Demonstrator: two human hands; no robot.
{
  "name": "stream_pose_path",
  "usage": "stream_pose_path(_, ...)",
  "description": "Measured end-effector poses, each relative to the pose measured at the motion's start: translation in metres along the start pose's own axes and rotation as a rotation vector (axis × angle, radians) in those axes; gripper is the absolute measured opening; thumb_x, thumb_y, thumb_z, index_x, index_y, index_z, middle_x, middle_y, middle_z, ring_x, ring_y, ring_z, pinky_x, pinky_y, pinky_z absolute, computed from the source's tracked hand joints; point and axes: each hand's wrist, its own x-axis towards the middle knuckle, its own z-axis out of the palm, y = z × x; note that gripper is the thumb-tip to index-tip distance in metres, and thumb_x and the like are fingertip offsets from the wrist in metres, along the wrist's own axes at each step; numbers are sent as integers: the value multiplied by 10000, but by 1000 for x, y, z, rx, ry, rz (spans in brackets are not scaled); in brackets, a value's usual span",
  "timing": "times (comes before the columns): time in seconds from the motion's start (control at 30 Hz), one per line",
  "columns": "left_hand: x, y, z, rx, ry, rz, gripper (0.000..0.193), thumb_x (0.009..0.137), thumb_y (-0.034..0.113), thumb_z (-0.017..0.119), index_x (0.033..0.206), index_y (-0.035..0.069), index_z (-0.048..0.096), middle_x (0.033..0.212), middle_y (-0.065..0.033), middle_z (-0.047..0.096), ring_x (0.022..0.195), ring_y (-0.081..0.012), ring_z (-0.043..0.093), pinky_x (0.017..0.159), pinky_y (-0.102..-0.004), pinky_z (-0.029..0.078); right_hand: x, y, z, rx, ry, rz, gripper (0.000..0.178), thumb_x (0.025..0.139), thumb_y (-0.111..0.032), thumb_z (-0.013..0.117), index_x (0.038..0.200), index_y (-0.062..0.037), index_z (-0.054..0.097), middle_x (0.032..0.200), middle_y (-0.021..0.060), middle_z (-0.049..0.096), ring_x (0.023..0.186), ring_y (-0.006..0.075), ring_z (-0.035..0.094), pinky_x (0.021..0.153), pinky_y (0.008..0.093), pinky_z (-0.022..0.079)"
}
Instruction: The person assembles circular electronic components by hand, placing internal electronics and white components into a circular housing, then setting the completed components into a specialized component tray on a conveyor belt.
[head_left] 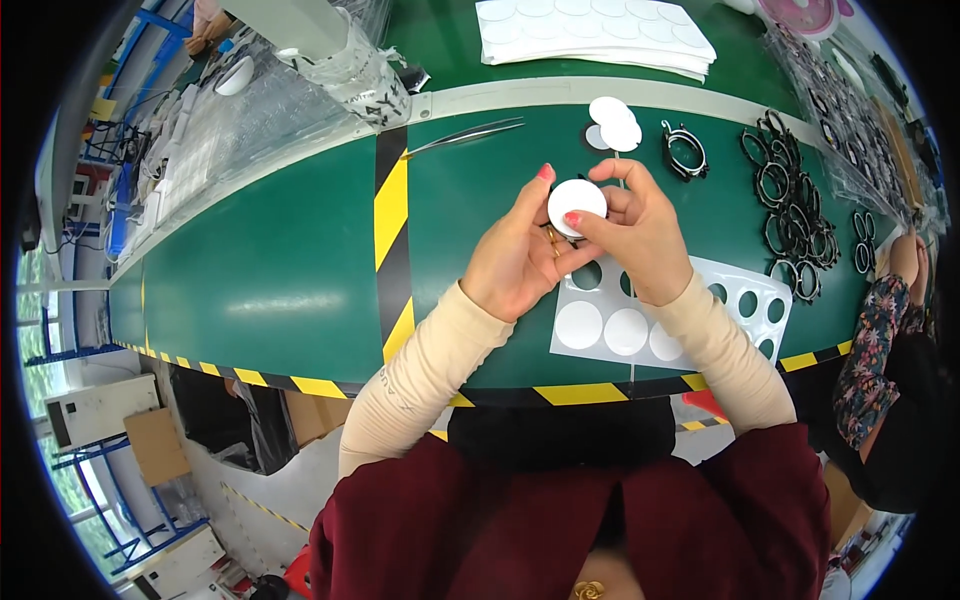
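Note:
Between my two hands is a white round disc (pixel 573 198), with small dark bits showing at its edge; what lies beneath is hidden. My left hand (pixel 515 250) holds it from the left and below, thumb raised along its side. The thumb of my right hand (pixel 640 225) presses on the disc's face while the other fingers curl behind it. Below my hands lies a sheet of white round stickers (pixel 603 330), some spots dark where stickers are gone. Just beyond, several loose white discs (pixel 615 122) overlap, and a single black ring frame (pixel 685 150) sits to their right.
Tweezers (pixel 465 136) lie at the far left by the yellow-black tape (pixel 392 220). Many black rings (pixel 795 205) are heaped at right. A stack of white sticker sheets (pixel 595 40) lies beyond the pale rail (pixel 500 100). Another person's patterned sleeve (pixel 870 350) shows at far right.

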Motion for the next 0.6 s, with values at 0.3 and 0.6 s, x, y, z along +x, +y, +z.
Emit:
stream_pose_path(0.3,1,-1,0,-47,-38,-12,344,916,346,407,1043,38,492,995,-83,579,946,-183,576,882,-357,472,-1,-5,0,119,51,83,363,774,-2,592,1081,-36,401,870,99,605,781,140,581,649,250,477)
stream_pose_path(0.6,0,0,-2,-33,-21,-26,336,911,351,419,1038,47,489,1010,-82,572,930,-175,580,858,-353,489,-1,1,0,64,42,2,331,776,28,578,1048,-38,402,872,109,605,798,150,591,661,245,480)
